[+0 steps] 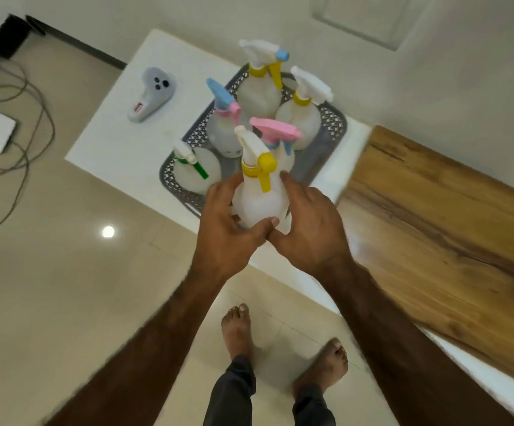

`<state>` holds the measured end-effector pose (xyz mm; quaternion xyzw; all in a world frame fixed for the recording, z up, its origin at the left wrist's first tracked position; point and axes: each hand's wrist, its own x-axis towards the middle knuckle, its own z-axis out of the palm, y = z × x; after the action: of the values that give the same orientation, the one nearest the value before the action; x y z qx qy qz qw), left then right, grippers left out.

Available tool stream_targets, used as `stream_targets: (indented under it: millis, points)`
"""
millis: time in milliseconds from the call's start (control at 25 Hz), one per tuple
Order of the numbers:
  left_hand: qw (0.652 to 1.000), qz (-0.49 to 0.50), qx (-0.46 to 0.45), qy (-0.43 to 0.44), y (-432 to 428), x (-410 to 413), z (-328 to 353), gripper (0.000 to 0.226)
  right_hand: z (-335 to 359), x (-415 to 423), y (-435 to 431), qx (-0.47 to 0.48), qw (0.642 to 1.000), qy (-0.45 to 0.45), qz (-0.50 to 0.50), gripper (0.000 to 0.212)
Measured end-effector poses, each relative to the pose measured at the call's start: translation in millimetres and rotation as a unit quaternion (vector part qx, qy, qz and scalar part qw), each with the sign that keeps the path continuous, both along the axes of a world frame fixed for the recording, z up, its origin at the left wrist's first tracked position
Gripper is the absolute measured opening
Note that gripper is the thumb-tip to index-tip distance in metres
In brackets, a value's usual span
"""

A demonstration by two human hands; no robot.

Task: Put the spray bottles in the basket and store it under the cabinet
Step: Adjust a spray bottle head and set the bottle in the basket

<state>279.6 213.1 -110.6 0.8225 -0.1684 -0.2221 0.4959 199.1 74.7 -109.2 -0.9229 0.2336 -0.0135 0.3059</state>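
Both hands, left hand (225,222) and right hand (307,226), clasp the yellow-trigger spray bottle (258,198) from either side at the near edge of the grey basket (335,130). Five other spray bottles stand upright inside the basket, which rests on the white counter (120,142).

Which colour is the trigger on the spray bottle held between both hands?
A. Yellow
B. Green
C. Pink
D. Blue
A: the spray bottle gripped between the left hand and the right hand has a yellow trigger and collar under a white nozzle.
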Motion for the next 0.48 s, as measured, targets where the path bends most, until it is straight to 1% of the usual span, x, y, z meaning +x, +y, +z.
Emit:
stream_targets:
  millis: [160, 240, 320, 400, 480]
  points:
    - [0.998, -0.005, 0.066, 0.016, 18, 26, -23, 0.081, -15, 33, 13, -0.015, 0.997, 0.065, 0.046, 0.083]
    - [0.994, -0.023, 0.106, 0.015, 18, 37, -32, 0.079, -24, 45, 16, -0.027, 0.993, 0.096, 0.056, 0.078]
    - [0.989, -0.047, 0.142, 0.014, 12, 43, -34, 0.074, -30, 52, 16, -0.04, 0.99, 0.121, 0.055, 0.078]
    - [0.984, -0.066, 0.166, 0.001, 8, 45, -35, 0.067, -33, 58, 16, -0.064, 0.986, 0.144, 0.055, 0.075]
    - [0.979, -0.078, 0.185, -0.02, 6, 43, -36, 0.065, -34, 59, 18, -0.093, 0.982, 0.158, 0.051, 0.068]
